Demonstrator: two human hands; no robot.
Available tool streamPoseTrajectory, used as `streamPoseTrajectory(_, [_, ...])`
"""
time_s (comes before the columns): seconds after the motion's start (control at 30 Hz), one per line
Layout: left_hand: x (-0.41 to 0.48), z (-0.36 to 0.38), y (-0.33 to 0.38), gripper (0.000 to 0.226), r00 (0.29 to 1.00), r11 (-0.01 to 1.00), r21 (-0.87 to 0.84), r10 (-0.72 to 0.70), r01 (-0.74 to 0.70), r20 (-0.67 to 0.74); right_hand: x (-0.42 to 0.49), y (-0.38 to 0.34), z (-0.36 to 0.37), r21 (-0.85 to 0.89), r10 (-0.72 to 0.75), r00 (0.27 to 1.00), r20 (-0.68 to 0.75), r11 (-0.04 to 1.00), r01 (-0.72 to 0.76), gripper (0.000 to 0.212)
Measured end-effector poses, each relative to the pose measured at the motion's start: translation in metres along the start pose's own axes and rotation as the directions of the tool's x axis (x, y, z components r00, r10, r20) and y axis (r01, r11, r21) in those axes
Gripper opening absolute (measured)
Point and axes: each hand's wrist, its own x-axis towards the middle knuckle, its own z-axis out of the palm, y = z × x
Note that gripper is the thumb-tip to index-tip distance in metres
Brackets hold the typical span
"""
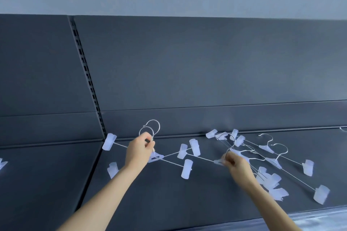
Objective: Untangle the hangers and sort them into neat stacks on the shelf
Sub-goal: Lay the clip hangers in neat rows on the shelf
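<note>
Translucent pale plastic clips on thin wire arms mark the hangers (308, 168), spread over the dark grey shelf (169, 197) from seven o'clock round to four o'clock in the view. The left hand (139, 151), at seven o'clock, is curled round the necks of a held pair (155, 157), whose steel hooks stand up above the knuckles. The palm hides how the two necks sit against each other. The right hand (234, 163), at five o'clock and well apart from the left, pinches the middle piece of another hanger (218, 162). Its fingertips are blurred, so the exact grip is hard to make out. At that hand's three o'clock lies the tangle (266, 180), its wires crossing and its clips heaped; the forearm covers part of it, and the hangers there cannot be counted. At eight o'clock a clip (2, 164) is cut by the frame edge. At three o'clock only a wire tip (343, 129) shows.
</note>
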Motion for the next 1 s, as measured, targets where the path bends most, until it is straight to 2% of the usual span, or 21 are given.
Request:
streamPoseTrajectory(0.17, [-0.003, -0.002, -0.019, 0.015, 0.999, 0.999, 0.044, -0.018, 0.02, -0.037, 0.007, 0.005, -0.012, -0.089, 0.094, 0.948, 0.303, 0.994, -0.07, 0.025])
streamPoseTrajectory(0.23, [-0.005, -0.003, -0.019, 0.015, 0.998, 0.999, 0.031, -0.005, 0.007, -0.062, 0.012, 0.009, -0.015, -0.19, 0.135, 0.931, 0.34, 0.979, -0.073, 0.022])
streamPoseTrajectory(0.33, [-0.005, -0.002, -0.006, 0.015, 0.993, 0.994, -0.105, 0.002, -0.014, -0.119, 0.015, 0.007, -0.012, -0.287, 0.149, 0.953, 0.262, 0.955, -0.07, 0.03])
streamPoseTrajectory(0.43, [0.0, -0.004, 0.004, 0.013, 0.991, 0.983, -0.178, 0.011, -0.035, -0.136, 0.013, 0.005, -0.008, -0.272, 0.142, 0.982, 0.124, 0.957, -0.104, 0.031])
streamPoseTrajectory(0.57, [0.007, -0.007, -0.009, 0.016, 0.996, 0.999, -0.054, -0.002, -0.003, -0.091, 0.016, 0.001, -0.02, -0.067, 0.172, 0.978, -0.118, 0.981, -0.18, 0.018])
streamPoseTrajectory(0.67, [0.002, -0.001, -0.015, 0.022, 1.0, 1.0, 0.006, -0.011, 0.011, 0.017, 0.018, -0.013, -0.032, 0.151, 0.182, 0.975, -0.132, 0.975, -0.161, 0.019])
streamPoseTrajectory(0.73, [-0.004, 0.009, -0.016, 0.024, 0.996, 0.999, 0.039, 0.01, -0.014, 0.09, 0.021, -0.02, -0.039, 0.39, 0.201, 0.976, -0.083, 0.908, -0.154, 0.021])
streamPoseTrajectory(0.83, [-0.011, 0.023, -0.012, 0.027, 0.984, 0.995, 0.064, 0.067, -0.079, 0.167, 0.026, -0.026, -0.049, 0.701, 0.265, 0.964, 0.011, 0.685, -0.197, 0.022])
streamPoseTrajectory(0.93, [-0.014, 0.032, -0.006, 0.032, 0.974, 0.988, 0.088, 0.109, -0.128, 0.2, 0.027, -0.024, -0.057, 0.878, 0.315, 0.946, 0.083, 0.426, -0.219, 0.022])
streamPoseTrajectory(1.0, [-0.016, 0.036, -0.004, 0.032, 0.972, 0.987, 0.088, 0.114, -0.134, 0.207, 0.025, -0.021, -0.058, 0.928, 0.328, 0.939, 0.1, 0.309, -0.207, 0.025])
